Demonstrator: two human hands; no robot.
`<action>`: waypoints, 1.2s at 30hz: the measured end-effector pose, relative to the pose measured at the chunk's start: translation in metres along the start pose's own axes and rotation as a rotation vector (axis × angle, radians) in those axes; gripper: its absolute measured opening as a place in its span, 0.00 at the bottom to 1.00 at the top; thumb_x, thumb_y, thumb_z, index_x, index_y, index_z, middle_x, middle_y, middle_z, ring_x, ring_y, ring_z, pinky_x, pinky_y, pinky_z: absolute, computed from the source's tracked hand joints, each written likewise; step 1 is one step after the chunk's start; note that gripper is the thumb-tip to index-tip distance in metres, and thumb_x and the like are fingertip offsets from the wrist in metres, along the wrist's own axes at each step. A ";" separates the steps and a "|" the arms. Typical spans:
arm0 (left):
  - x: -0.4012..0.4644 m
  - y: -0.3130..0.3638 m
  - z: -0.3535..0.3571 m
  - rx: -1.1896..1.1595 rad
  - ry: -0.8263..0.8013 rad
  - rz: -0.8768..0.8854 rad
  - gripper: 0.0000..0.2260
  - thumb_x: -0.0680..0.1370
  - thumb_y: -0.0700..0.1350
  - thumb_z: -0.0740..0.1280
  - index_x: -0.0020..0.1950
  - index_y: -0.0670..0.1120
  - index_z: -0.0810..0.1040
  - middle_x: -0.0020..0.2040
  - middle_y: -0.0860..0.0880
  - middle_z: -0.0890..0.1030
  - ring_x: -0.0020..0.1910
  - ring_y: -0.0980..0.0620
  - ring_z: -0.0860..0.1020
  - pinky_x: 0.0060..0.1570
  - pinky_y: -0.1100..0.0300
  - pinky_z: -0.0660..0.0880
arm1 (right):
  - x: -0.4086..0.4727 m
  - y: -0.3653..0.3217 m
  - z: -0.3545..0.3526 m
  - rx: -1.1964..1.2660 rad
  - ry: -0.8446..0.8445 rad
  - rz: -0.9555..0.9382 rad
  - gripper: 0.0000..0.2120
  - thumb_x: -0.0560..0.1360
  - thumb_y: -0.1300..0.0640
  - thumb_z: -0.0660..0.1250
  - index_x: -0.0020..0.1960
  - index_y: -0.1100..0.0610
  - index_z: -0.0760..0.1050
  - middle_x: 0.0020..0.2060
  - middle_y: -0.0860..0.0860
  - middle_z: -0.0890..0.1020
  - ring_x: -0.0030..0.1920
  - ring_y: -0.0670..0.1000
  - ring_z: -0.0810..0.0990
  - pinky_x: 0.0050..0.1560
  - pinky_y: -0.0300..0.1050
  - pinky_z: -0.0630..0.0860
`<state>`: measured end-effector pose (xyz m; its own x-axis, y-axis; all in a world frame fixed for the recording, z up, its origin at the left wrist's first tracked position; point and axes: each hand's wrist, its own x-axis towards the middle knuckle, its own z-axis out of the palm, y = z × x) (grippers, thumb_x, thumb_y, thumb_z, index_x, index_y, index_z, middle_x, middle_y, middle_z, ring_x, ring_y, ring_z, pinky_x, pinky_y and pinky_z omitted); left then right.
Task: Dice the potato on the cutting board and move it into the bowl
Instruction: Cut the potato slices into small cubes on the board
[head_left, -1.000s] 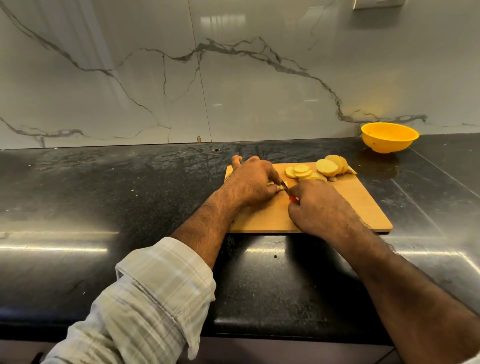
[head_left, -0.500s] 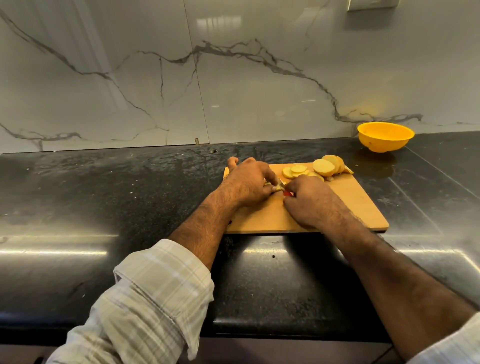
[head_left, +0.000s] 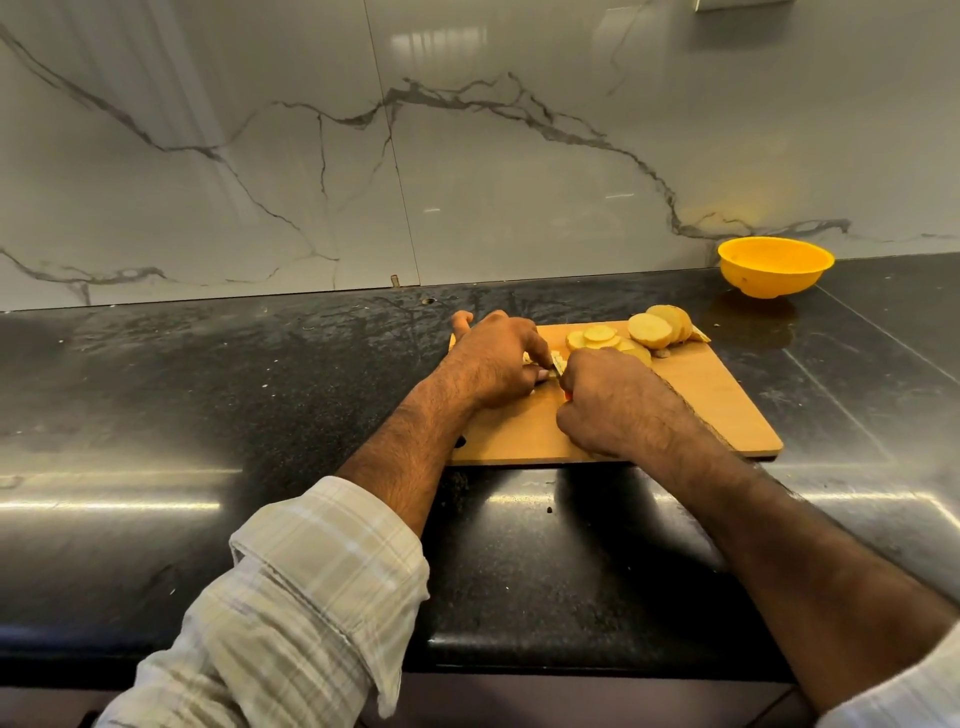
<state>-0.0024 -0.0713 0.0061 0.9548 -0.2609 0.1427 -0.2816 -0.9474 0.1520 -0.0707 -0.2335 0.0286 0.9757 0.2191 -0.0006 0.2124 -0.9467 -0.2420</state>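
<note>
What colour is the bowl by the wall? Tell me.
Yellow-orange, plain; the bowl shows clearly in the head view.

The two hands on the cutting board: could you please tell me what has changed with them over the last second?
Very little. The right hand still grips the knife, the left hand still holds the potato piece under its fingers, and they have closed together slightly as cutting goes on. The slices at the far side of the cutting board and the yellow bowl have stayed put.
</note>
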 end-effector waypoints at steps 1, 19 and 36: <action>0.000 -0.001 0.000 -0.006 0.005 0.001 0.05 0.80 0.56 0.73 0.55 0.62 0.86 0.64 0.62 0.79 0.73 0.52 0.68 0.75 0.32 0.49 | 0.002 0.000 0.001 0.009 -0.003 0.000 0.18 0.79 0.51 0.70 0.68 0.53 0.75 0.57 0.51 0.79 0.52 0.49 0.74 0.56 0.48 0.80; 0.000 -0.003 -0.001 -0.012 0.034 -0.029 0.03 0.78 0.56 0.75 0.51 0.60 0.87 0.62 0.62 0.81 0.72 0.53 0.69 0.75 0.34 0.50 | -0.010 -0.003 0.005 0.020 0.047 0.010 0.14 0.78 0.52 0.70 0.63 0.53 0.78 0.50 0.49 0.78 0.50 0.50 0.76 0.51 0.46 0.80; -0.002 -0.008 -0.003 -0.086 0.067 -0.063 0.02 0.77 0.54 0.75 0.46 0.59 0.86 0.58 0.60 0.83 0.69 0.54 0.72 0.73 0.34 0.54 | -0.012 0.007 0.011 0.103 0.108 -0.004 0.19 0.79 0.49 0.67 0.68 0.48 0.80 0.59 0.49 0.82 0.55 0.51 0.79 0.55 0.49 0.82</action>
<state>-0.0023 -0.0629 0.0072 0.9631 -0.1854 0.1952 -0.2310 -0.9414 0.2458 -0.0818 -0.2402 0.0163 0.9761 0.1910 0.1034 0.2151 -0.9156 -0.3397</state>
